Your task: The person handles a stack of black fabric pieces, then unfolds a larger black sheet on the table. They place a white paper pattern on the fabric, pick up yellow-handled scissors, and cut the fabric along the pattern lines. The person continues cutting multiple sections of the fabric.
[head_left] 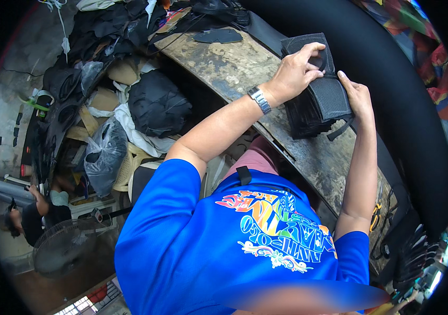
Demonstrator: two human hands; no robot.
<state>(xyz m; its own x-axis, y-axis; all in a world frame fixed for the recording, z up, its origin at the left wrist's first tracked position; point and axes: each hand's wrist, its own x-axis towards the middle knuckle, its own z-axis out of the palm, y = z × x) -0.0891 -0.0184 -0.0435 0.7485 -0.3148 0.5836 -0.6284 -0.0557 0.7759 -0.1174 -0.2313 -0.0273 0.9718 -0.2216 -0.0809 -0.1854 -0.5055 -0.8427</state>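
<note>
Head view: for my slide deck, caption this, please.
Left hand and right hand on a stack of black stitched pieces at a worn bench.

Left grip holding black fabric stack, right grip at its edge, worn bench beneath

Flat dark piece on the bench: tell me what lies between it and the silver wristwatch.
Only bare, worn bench top shows between the flat dark piece and the wristwatch in the head view.

One fisheye camera, worn on the head, looks steeply downward from close above the blue shirt. Its wide view reaches the worktable and, farther away, the fan.
</note>
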